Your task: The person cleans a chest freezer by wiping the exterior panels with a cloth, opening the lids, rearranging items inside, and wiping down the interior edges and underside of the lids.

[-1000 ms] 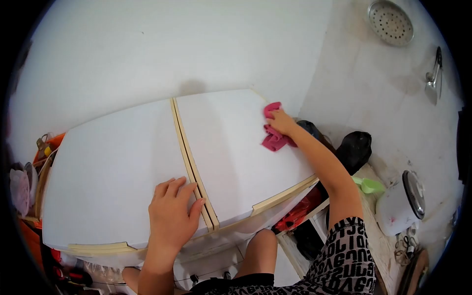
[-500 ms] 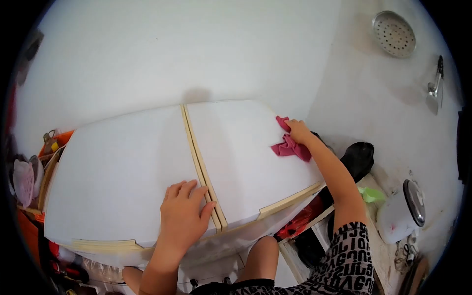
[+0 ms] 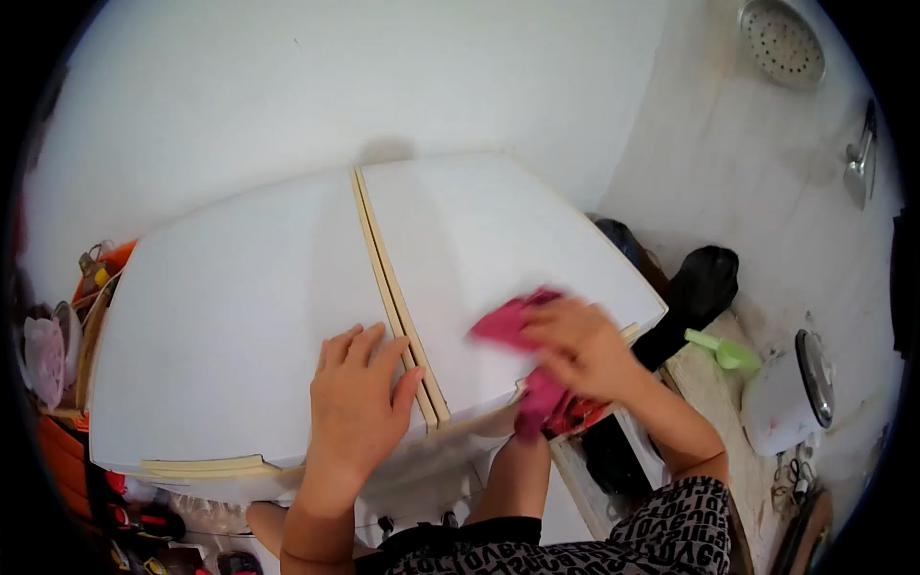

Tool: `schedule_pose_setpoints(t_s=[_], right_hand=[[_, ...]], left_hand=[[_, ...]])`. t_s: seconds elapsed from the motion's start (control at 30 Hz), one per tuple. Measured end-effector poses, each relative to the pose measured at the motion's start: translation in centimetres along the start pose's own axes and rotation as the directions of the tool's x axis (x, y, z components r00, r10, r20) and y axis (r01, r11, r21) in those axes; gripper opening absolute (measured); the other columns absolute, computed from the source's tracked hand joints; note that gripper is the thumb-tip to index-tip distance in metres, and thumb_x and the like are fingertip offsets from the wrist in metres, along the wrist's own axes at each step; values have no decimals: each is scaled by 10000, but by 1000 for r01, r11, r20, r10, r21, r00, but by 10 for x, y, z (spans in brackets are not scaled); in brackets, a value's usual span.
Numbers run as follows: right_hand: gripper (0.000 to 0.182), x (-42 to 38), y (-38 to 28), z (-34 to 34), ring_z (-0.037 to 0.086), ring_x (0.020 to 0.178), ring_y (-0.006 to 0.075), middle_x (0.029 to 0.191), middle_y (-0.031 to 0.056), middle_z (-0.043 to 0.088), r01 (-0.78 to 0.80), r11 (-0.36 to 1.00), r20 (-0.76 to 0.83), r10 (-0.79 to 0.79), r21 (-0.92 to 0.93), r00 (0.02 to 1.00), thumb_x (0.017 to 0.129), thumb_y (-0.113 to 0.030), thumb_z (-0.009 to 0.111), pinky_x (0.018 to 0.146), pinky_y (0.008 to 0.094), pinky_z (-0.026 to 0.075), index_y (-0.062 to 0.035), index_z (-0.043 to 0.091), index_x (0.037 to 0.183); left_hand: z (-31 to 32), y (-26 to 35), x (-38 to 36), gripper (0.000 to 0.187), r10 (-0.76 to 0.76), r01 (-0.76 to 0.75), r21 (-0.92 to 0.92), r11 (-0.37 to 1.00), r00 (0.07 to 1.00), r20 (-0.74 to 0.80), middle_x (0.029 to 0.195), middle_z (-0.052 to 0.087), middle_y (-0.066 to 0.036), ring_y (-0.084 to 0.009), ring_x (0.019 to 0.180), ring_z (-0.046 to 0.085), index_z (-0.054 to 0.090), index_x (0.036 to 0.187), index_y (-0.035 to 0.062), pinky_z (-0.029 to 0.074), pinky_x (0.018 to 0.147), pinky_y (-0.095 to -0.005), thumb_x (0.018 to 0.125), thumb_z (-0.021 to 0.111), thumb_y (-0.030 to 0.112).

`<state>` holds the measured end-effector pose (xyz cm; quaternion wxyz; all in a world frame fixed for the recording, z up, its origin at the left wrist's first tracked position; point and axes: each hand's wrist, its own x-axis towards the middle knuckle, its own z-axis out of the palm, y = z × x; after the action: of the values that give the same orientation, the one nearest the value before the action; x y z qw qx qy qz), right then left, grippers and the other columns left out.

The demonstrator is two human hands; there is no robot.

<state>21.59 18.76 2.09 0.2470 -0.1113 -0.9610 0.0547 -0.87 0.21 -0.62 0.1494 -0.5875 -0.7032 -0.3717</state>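
A white two-lidded chest that looks like a freezer (image 3: 230, 316) stretches in front of me, with cream trim strips (image 3: 388, 287) along the seam between its lids. My left hand (image 3: 359, 398) rests on the left lid beside the seam, fingers spread. Over the front of the right lid, my right hand (image 3: 585, 350) is closed on a dark pink cloth (image 3: 508, 324). Part of the cloth lies ahead of the fingers on the lid, and another part hangs below the hand over the front edge. Both hand and cloth are somewhat blurred.
To the right are a black bag (image 3: 704, 287), a light green scoop (image 3: 728, 353) and a white pot (image 3: 781, 407) with a metal lid. A perforated metal disc (image 3: 784, 43) and utensils (image 3: 861, 163) hang on the wall. Pink plastic baskets (image 3: 45, 359) stand at far left.
My right hand has drawn the pink cloth from the far right edge of the lid towards the front. My left hand stays in nearly the same place; the view has tilted slightly.
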Motion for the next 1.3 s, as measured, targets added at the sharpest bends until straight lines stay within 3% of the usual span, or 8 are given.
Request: schedule_pose_setpoints(t_s=[0.33, 0.47, 0.6, 0.73, 0.87, 0.97, 1.07, 1.3], right_hand=[[500, -27, -22, 191, 384, 1282, 406, 1425, 242, 375, -556, 689, -843, 537, 465, -40, 898, -128, 467, 1092, 477, 272, -12, 418, 1382], [389, -46, -99, 256, 482, 1159, 371, 1157, 224, 570, -94, 941, -626, -139, -324, 767, 736, -231, 597, 904, 598, 437, -55, 666, 1075], [328, -51, -54, 229, 511, 1086, 353, 1072, 58, 625, -164, 892, -602, -140, -421, 786, 717, -257, 594, 908, 556, 439, -92, 687, 984], [474, -38, 12, 147, 442, 1168, 333, 1188, 165, 512, -69, 744, -747, 664, 664, -20, 962, -363, 445, 1027, 484, 333, -15, 448, 1284], [327, -26, 31, 111, 514, 966, 165, 1090, 48, 551, -15, 733, -726, 671, 680, -151, 1000, -242, 413, 825, 285, 442, -24, 510, 1224], [221, -10, -30, 107, 580, 1000, 263, 1056, 83, 625, -489, 871, -944, 196, 44, 264, 882, -276, 571, 869, 344, 447, -86, 643, 969], [210, -3, -105, 117, 566, 1060, 308, 1081, 75, 640, -169, 973, -622, 34, -159, 782, 713, -238, 664, 887, 450, 433, -116, 677, 885], [362, -27, -11, 105, 609, 922, 331, 1088, 185, 656, -157, 976, -814, -31, -149, 581, 895, -293, 438, 817, 423, 424, -44, 661, 1032]], left_hand=[[0, 6, 0, 275, -13, 8, 91, 996, 998, 58, 1170, 630, -159, -378, 1107, 556, 661, 1092, 59, 481, 909, -443, 846, 652, 181], [1, 6, 1, 258, -35, 28, 84, 996, 996, 77, 1189, 624, -158, -366, 1119, 555, 663, 1092, 57, 482, 916, -442, 873, 626, 190], [-1, 5, 1, 233, -7, -1, 86, 996, 996, 92, 1190, 624, -158, -355, 1119, 558, 664, 1087, 53, 480, 918, -435, 903, 588, 175], [1, 6, 1, 226, -20, 16, 48, 999, 997, 74, 1171, 628, -163, -361, 1107, 558, 658, 1095, 50, 479, 916, -435, 934, 548, 163], [1, 4, 2, 259, -38, 36, 44, 998, 998, 46, 1134, 633, -167, -369, 1073, 561, 614, 1165, 31, 478, 901, -444, 954, 509, 140], [-1, 6, 1, 282, -81, 80, 39, 996, 996, 39, 1109, 635, -170, -369, 1054, 562, 582, 1208, 22, 477, 889, -448, 960, 490, 119], [-1, 6, 0, 288, -100, 100, 21, 995, 994, 43, 1101, 634, -171, -363, 1045, 565, 577, 1220, 29, 474, 883, -446, 960, 491, 118], [-4, 10, 0, 267, -127, 125, 39, 991, 989, 71, 1132, 634, -167, -355, 1070, 567, 608, 1178, 40, 475, 888, -435, 949, 508, 137]])
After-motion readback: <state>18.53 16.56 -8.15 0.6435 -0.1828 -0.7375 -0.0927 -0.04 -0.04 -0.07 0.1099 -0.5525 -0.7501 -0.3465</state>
